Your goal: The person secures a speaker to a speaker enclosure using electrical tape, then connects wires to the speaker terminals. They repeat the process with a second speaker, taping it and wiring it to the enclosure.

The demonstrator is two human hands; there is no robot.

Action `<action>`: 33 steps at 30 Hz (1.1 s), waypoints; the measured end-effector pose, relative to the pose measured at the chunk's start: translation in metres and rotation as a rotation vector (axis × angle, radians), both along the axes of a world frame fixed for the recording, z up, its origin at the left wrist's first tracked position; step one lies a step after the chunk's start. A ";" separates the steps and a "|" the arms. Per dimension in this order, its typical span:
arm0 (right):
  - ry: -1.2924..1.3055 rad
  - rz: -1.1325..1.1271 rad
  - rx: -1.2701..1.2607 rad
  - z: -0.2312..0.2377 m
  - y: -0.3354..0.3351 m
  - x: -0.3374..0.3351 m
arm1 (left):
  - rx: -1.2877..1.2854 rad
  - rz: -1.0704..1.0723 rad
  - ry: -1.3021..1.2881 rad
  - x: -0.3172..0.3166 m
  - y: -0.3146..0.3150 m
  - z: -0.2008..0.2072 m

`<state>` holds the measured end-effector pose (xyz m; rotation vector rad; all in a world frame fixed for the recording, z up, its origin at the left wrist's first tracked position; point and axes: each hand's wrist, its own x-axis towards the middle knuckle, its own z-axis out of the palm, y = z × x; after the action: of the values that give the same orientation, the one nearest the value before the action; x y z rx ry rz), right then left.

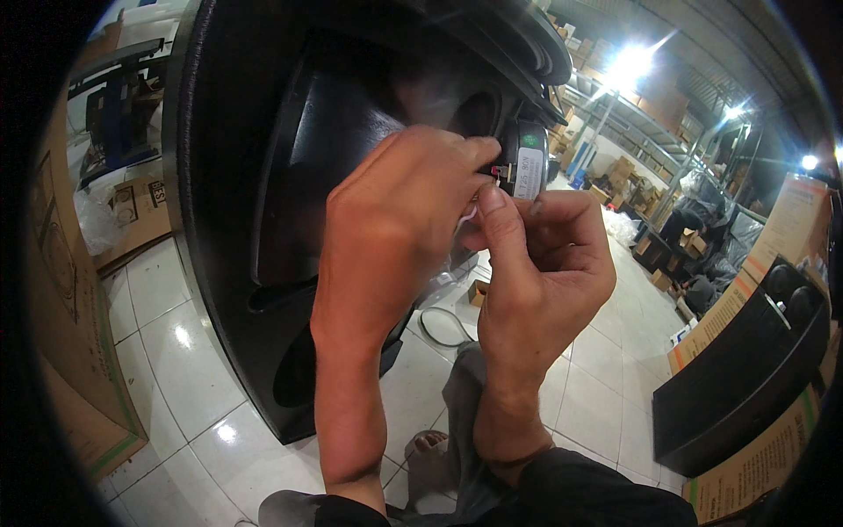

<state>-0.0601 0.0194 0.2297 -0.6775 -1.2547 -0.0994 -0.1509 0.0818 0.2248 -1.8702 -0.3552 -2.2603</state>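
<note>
A round black speaker driver [531, 154] with a pale label and a green dot sits at the side of a large black speaker cabinet [224, 220]. A small metal terminal with a red part [500, 171] stands out from the driver, right by my fingertips. My left hand [395, 220] is closed, its fingers pinched beside the terminal; what they hold is hidden behind the hand. Thumb against fingers, my right hand [549, 255] pinches something tiny just below the terminal. A pale, wire-like strip [465, 215] shows between the two hands.
Cardboard boxes [79, 351] stand at the left. A curved black speaker cabinet [733, 378] leans by cartons at the right. A roll-like ring [443, 326] and a small brown box [478, 292] lie on the white tiled floor [606, 386]. Shelving [623, 114] fills the back.
</note>
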 end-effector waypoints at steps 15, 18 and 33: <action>0.126 -0.145 -0.032 0.008 0.002 -0.013 | -0.050 -0.246 0.001 -0.001 0.007 0.001; 0.165 -0.152 -0.042 0.009 0.000 -0.018 | -0.067 -0.281 0.036 -0.003 0.008 0.005; 0.113 -0.248 -0.038 -0.005 0.003 -0.015 | -0.132 -0.263 0.162 -0.006 0.006 0.010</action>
<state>-0.0749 0.0221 0.2249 -0.8585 -1.0628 -0.2387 -0.1569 0.0880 0.2349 -2.2707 -0.2519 -2.2706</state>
